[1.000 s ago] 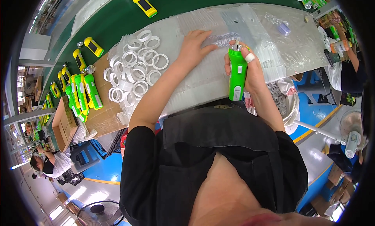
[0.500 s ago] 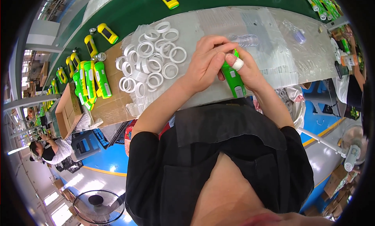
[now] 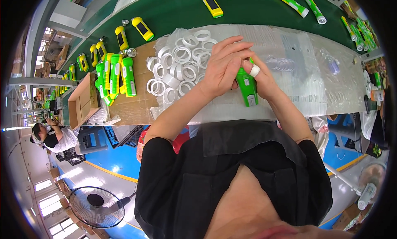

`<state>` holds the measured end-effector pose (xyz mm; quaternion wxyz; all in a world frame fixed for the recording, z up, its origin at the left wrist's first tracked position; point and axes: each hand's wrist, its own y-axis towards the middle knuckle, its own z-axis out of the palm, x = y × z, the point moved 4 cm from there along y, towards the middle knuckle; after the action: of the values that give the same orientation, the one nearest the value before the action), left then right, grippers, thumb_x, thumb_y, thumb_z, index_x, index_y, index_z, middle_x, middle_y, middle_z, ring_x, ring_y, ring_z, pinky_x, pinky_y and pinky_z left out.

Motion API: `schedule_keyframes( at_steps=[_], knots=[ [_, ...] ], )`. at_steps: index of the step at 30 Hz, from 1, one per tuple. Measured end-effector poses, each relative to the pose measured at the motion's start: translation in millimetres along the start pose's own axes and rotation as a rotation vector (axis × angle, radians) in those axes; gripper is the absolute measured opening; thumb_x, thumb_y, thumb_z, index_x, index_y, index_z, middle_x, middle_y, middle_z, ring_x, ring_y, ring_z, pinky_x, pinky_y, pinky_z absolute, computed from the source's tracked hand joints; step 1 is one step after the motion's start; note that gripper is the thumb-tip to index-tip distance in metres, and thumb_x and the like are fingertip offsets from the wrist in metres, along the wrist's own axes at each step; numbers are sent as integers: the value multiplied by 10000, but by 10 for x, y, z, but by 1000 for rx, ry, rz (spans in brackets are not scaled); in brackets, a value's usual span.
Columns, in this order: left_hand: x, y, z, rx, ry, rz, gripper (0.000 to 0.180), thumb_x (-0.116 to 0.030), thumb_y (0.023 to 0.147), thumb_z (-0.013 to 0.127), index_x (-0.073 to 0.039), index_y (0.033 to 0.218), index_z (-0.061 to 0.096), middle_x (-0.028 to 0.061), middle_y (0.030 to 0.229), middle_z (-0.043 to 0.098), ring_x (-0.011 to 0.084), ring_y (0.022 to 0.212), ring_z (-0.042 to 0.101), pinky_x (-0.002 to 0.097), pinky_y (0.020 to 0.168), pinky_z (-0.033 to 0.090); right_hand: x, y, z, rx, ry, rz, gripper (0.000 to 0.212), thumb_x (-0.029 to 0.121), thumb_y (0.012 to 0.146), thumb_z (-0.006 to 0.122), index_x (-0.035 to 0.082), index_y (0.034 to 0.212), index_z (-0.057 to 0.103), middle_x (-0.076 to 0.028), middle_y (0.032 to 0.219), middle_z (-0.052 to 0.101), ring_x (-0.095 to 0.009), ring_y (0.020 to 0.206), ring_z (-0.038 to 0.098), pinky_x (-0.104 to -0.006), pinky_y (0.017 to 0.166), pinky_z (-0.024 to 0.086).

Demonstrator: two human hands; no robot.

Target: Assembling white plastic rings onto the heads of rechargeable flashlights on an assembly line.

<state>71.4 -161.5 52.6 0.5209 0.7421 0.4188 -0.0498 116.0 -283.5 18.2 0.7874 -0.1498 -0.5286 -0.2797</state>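
A green flashlight (image 3: 248, 91) is held between my hands over the table, its narrow end pointing toward me. My right hand (image 3: 264, 80) is closed around its right side, with a white band (image 3: 254, 70) around the thumb. My left hand (image 3: 223, 67) cups the far end, fingers bent over it and slightly apart, so that end is mostly hidden. Left of my hands lies a loose pile of white rings (image 3: 182, 55). Several green-and-white flashlights (image 3: 115, 76) lie together farther left on cardboard.
Yellow flashlights (image 3: 142, 29) and green-and-white ones (image 3: 315, 9) lie on the green belt (image 3: 248, 7) behind. Clear discs (image 3: 281, 64) rest on the plastic-covered tabletop (image 3: 302, 86). An open cardboard box (image 3: 82, 100) stands at the left edge. A person (image 3: 56, 135) sits far left, near a fan (image 3: 96, 201).
The view has shifted, so the table scene appears farther right and lower. My left fingers have lifted and spread a little at the flashlight's far end. My right hand keeps its hold.
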Motion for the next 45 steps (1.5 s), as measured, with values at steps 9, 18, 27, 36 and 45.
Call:
schedule_keyframes(
  at_steps=[9,18,27,36,45],
  knots=[
    [463,203,-154,-202,229,-180,435,-326,936,553,-23,1247,574,165,1276,575,356,1179,525,449,1002,394,165,297,-191,-52,-74,-240,387,312,967,513,49,1249,475,-98,873,595,-168,693,589,-302,619,474],
    [1393,140,-615,428,611,-508,496,-303,860,705,-185,1324,572,125,1062,640,266,996,588,366,870,480,154,409,-273,-105,-101,-324,263,172,958,509,53,1193,498,-84,812,601,-150,683,573,-300,626,475],
    [278,368,-262,-17,-445,-337,248,-65,811,768,-26,1032,662,101,1166,599,164,1019,611,302,850,516,170,363,-277,-70,-148,-347,356,177,929,523,38,1253,475,-104,995,584,-163,759,591,-314,647,511],
    [185,307,-279,-6,83,-121,295,-245,705,842,-95,947,764,126,1072,607,274,976,602,356,782,517,-183,466,-489,-134,-133,-351,532,278,927,594,65,1385,427,-86,1175,570,-196,941,625,-348,786,540],
    [124,356,12,-44,71,53,336,-356,630,848,-161,892,768,105,960,608,302,908,576,388,776,479,262,206,-638,-216,-563,-536,617,443,959,528,26,1400,421,-128,1334,507,-238,1202,529,-360,1043,396]
  ],
)
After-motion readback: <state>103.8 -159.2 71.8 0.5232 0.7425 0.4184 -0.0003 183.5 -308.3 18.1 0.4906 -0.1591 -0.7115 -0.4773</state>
